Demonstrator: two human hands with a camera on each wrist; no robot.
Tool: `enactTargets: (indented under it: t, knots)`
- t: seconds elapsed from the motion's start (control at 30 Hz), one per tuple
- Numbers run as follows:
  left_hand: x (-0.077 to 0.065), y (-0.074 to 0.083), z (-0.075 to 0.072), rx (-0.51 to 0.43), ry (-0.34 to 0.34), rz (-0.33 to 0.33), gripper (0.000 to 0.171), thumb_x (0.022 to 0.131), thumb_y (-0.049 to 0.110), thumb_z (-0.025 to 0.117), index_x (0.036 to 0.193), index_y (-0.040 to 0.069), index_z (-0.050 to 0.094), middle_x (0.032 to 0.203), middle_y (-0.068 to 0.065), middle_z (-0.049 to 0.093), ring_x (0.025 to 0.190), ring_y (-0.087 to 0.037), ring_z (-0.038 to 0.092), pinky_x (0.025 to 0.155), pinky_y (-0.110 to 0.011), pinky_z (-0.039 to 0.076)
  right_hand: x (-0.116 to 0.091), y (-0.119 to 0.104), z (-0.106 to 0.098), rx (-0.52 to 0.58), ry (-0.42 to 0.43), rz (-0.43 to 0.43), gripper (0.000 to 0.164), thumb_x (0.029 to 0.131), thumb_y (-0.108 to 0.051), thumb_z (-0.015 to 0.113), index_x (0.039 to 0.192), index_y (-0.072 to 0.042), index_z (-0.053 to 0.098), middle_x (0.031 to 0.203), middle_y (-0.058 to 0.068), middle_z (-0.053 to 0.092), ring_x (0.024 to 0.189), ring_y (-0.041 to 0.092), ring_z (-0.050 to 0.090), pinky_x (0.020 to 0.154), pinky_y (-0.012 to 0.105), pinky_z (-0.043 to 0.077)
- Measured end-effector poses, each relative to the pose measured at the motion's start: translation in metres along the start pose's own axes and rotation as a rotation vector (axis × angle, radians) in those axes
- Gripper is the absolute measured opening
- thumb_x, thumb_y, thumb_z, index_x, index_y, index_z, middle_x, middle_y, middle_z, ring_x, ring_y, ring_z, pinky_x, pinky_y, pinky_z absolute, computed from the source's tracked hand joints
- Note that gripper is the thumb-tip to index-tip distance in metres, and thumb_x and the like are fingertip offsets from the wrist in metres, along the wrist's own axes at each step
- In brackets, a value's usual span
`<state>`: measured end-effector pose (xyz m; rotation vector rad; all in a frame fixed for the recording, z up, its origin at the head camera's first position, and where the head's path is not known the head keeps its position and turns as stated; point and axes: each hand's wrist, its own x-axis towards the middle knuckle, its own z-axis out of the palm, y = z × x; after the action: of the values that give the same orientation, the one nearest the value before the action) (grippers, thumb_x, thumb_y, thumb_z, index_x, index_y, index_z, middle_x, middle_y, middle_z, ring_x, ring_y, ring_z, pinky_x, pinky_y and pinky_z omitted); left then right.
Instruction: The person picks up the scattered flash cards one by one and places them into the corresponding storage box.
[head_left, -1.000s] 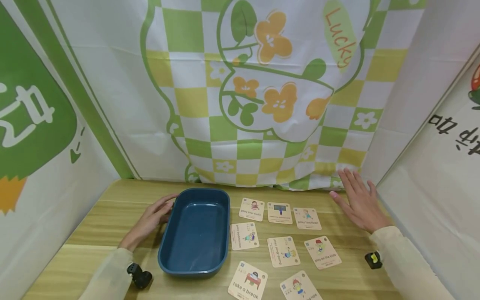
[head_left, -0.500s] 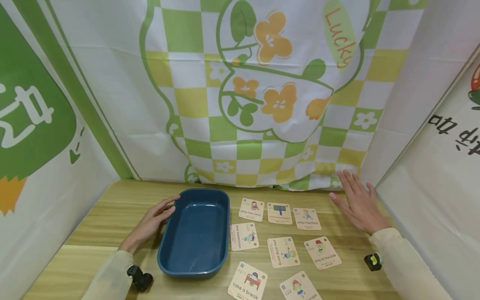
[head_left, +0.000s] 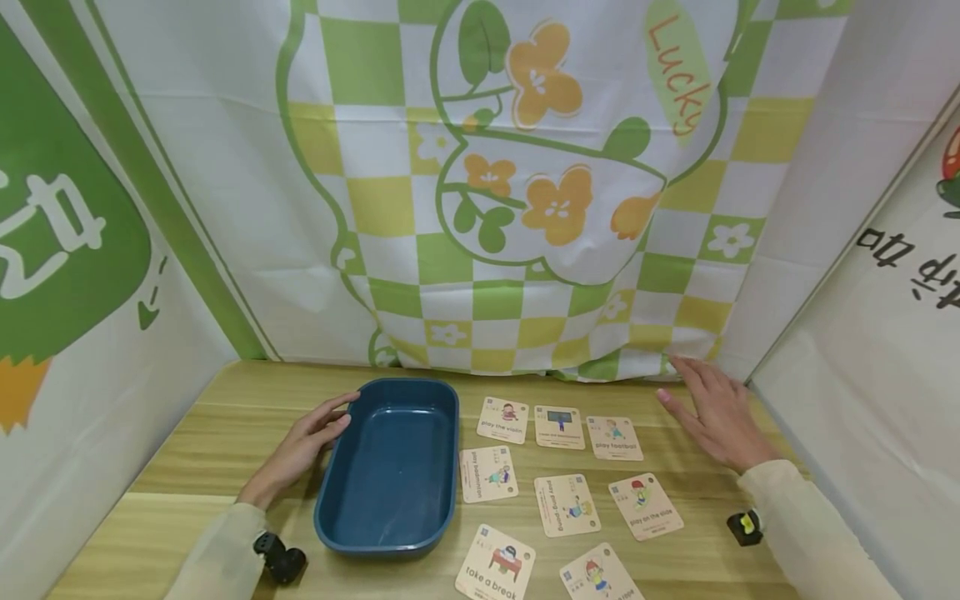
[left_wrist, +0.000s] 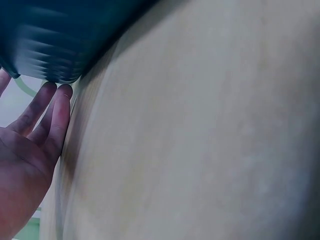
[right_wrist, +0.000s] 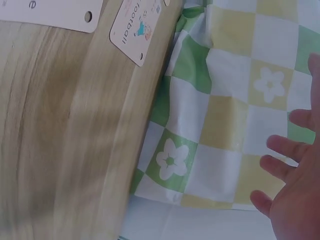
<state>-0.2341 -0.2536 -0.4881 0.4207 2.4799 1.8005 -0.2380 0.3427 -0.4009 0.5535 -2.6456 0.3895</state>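
Head view: left hand (head_left: 300, 444) with fingers loosely straight against blue tray (head_left: 388, 471), toward left edge of worktop (head_left: 176, 471); eight picture cards (head_left: 567, 505) face up right of tray; right hand (head_left: 722, 417), fingers extended and parted, near back-right corner.

Card (head_left: 614, 438): "play football"; cloth (head_left: 558, 200) (checkered): "Lucky".

We're at a narrow, booth-like nook, screened on three sides around a wood-grain table (head_left: 176, 475). A checked green, yellow and white cloth (head_left: 381, 204) printed with orange flowers and "Lucky" hangs across the back; the left panel (head_left: 82, 267) shows white lettering on green, the right panel (head_left: 862, 375) dark characters. English phrase cards (head_left: 567, 505) lend a study-corner air; home, school or studio, I can't tell.
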Motion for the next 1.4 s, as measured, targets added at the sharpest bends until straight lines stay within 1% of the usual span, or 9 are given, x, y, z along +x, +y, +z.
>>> enactTargets:
  t: [0.13,0.3,0.43,0.67,0.9,1.03,1.17,1.3,1.4]
  knots:
    - [0.0,-0.001,0.0,-0.005,-0.001,0.002,0.05,0.11,0.026,0.048,0.155,0.006,0.04,0.154,-0.027,0.038,0.137,-0.043,0.038,0.092,-0.022,0.046,-0.003,-0.002,-0.001,0.051,-0.038,0.046,0.059,0.106,-0.036,0.054,0.151,0.0,0.041,0.14,0.032,0.047,0.128,0.053,0.04,0.098,0.07,0.025]
    - [0.0,-0.002,0.0,0.001,-0.009,-0.011,0.051,0.11,0.029,0.047,0.156,0.008,0.039,0.155,-0.026,0.038,0.138,-0.042,0.038,0.094,-0.025,0.046,-0.006,-0.003,-0.002,0.179,-0.067,0.116,0.058,0.107,-0.033,0.053,0.15,0.003,0.041,0.134,0.031,0.049,0.124,0.052,0.043,0.098,0.07,0.029]
    - [0.0,-0.003,0.0,0.006,-0.01,-0.027,0.052,0.11,0.032,0.047,0.156,0.009,0.039,0.155,-0.025,0.037,0.137,-0.039,0.038,0.095,-0.028,0.046,-0.01,-0.002,0.0,0.26,-0.088,0.16,0.059,0.107,-0.033,0.053,0.151,0.003,0.039,0.134,0.031,0.049,0.124,0.049,0.044,0.097,0.069,0.035]
    - [-0.001,-0.002,0.0,-0.008,-0.006,-0.025,0.051,0.11,0.029,0.048,0.155,0.008,0.04,0.154,-0.026,0.038,0.137,-0.039,0.039,0.094,-0.027,0.046,-0.018,-0.001,0.004,0.339,-0.121,0.202,0.061,0.108,-0.035,0.051,0.155,0.001,0.034,0.138,0.03,0.05,0.125,0.046,0.048,0.095,0.065,0.044]
    - [-0.001,-0.003,0.0,-0.019,-0.011,-0.036,0.052,0.11,0.03,0.048,0.156,0.009,0.039,0.155,-0.024,0.037,0.137,-0.038,0.039,0.095,-0.024,0.046,-0.022,0.001,0.008,0.367,-0.132,0.223,0.062,0.107,-0.036,0.052,0.155,-0.001,0.034,0.131,0.027,0.056,0.12,0.042,0.055,0.094,0.058,0.048]
    - [-0.001,-0.003,-0.001,-0.015,-0.012,-0.041,0.053,0.109,0.031,0.048,0.156,0.009,0.039,0.155,-0.025,0.037,0.136,-0.034,0.04,0.094,-0.025,0.046,-0.024,0.002,0.011,0.356,-0.135,0.219,0.058,0.107,-0.033,0.053,0.154,-0.002,0.038,0.124,0.02,0.062,0.115,0.038,0.059,0.092,0.053,0.051]
    - [0.0,-0.003,-0.002,-0.015,-0.01,-0.049,0.053,0.109,0.032,0.049,0.156,0.01,0.04,0.154,-0.024,0.038,0.133,-0.029,0.042,0.095,-0.026,0.046,-0.027,0.001,0.012,0.378,-0.146,0.225,0.055,0.108,-0.032,0.053,0.153,-0.002,0.04,0.122,0.019,0.064,0.114,0.039,0.06,0.092,0.055,0.05]
    - [0.001,-0.001,-0.002,-0.01,-0.008,-0.047,0.053,0.109,0.031,0.049,0.156,0.009,0.04,0.154,-0.025,0.038,0.135,-0.035,0.042,0.097,-0.033,0.046,-0.031,0.0,0.014,0.417,-0.175,0.258,0.057,0.108,-0.033,0.051,0.153,-0.001,0.039,0.125,0.021,0.063,0.114,0.041,0.06,0.092,0.058,0.048]
    - [0.002,0.0,-0.002,-0.003,-0.012,-0.043,0.053,0.109,0.032,0.048,0.156,0.009,0.039,0.155,-0.025,0.038,0.136,-0.041,0.04,0.098,-0.037,0.046,-0.036,0.001,0.016,0.44,-0.192,0.282,0.058,0.108,-0.034,0.052,0.154,-0.001,0.039,0.126,0.021,0.063,0.116,0.041,0.06,0.092,0.055,0.048]
